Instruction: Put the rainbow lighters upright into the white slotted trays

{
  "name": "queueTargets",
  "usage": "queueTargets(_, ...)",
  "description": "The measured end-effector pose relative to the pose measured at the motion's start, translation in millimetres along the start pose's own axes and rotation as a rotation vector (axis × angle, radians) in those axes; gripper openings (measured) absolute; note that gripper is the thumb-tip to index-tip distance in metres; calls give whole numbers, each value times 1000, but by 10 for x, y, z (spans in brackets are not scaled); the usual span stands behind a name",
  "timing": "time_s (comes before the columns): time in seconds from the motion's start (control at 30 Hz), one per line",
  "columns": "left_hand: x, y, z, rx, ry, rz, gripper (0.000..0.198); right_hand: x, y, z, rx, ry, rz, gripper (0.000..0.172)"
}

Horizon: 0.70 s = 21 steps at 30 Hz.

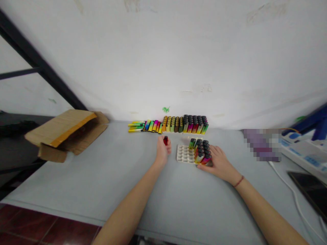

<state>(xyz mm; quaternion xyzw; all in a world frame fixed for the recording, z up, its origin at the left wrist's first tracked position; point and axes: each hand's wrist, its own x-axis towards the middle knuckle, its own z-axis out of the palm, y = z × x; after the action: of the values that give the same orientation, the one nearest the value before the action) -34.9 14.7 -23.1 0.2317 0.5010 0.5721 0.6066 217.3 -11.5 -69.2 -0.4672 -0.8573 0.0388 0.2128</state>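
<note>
Closed around a red lighter (166, 140), my left hand (161, 152) is raised just left of a white tray (185, 158) with round holes. Black-topped lighters (202, 149) stand upright in the right part of this tray, and a green one (192, 143) sits at its back middle. The left holes hold nothing. My right hand (220, 164) wraps the tray's right end, its thumb along the front and its fingers behind the lighters. Against the wall stand full rows of black-topped lighters (195, 124) and gold-topped lighters (173, 124).
Loose colourful lighters (152, 126) lie left of the rows. An open cardboard box (71, 132) sits at the table's left. Toward the right are a pixelated patch (263, 144), white power strips (304, 151), a white cable (288, 187) and a dark phone (310, 190).
</note>
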Motion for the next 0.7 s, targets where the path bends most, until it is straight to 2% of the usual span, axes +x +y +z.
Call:
queueTargets(0.37,-20,20,19,-3,-10,-43,39,-1,-5,1,-11,0,3,72)
queueTargets(0.7,17,-2,-26,-22,-50,-18,41,-1,-5,-6,-3,-2,6,74)
